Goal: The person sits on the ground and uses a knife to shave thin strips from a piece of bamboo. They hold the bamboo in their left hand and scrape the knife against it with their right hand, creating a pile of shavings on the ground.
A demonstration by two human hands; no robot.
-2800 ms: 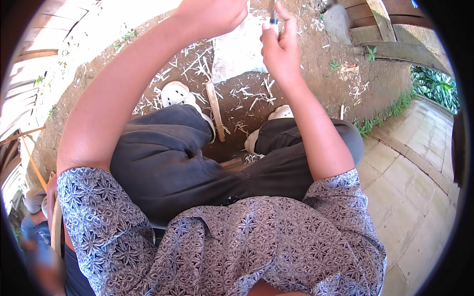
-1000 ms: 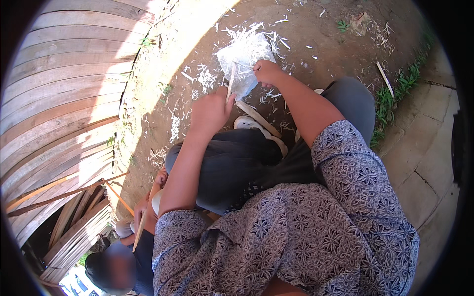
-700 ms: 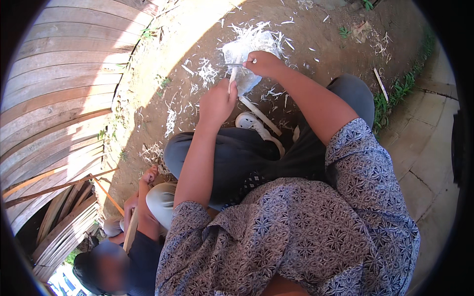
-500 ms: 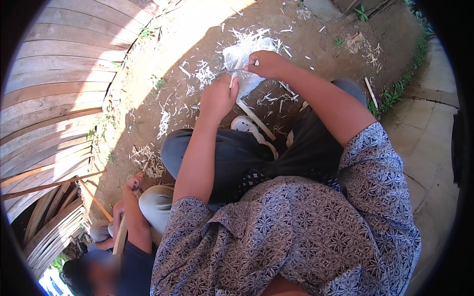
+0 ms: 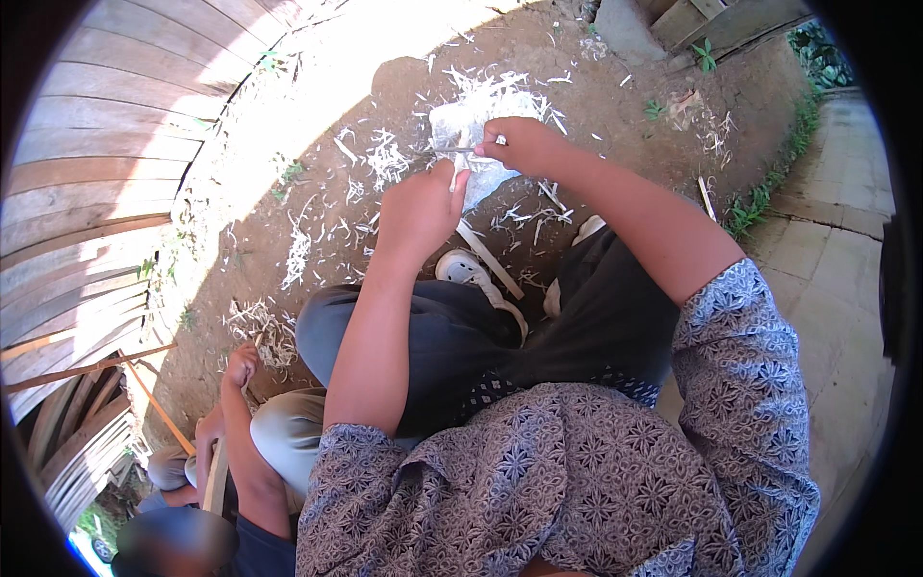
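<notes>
My left hand [image 5: 419, 210] is closed around a small pale piece of wood [image 5: 459, 175], whose end stands up past the thumb. My right hand [image 5: 524, 146] grips a knife by its handle, which the fingers mostly hide. The thin knife blade [image 5: 447, 150] points left and lies across the upper end of the wood; whether it bites in cannot be made out. Beneath both hands a whitish plastic sheet [image 5: 492, 179] is spread on the ground, with curled wood shavings [image 5: 500, 88] piled along its far side.
A flat wooden strip [image 5: 488, 258] lies by my white shoe [image 5: 461, 266]. More shavings [image 5: 389, 162] dot the dirt. Another person [image 5: 264, 481] sits close at my left. A plank wall [image 5: 96, 144] stands left; a paved strip [image 5: 832, 279] runs along the right.
The knife has tilted so its blade shows more plainly over the wood. Both hands sit slightly lower in the picture, and the whole view has shifted a little.
</notes>
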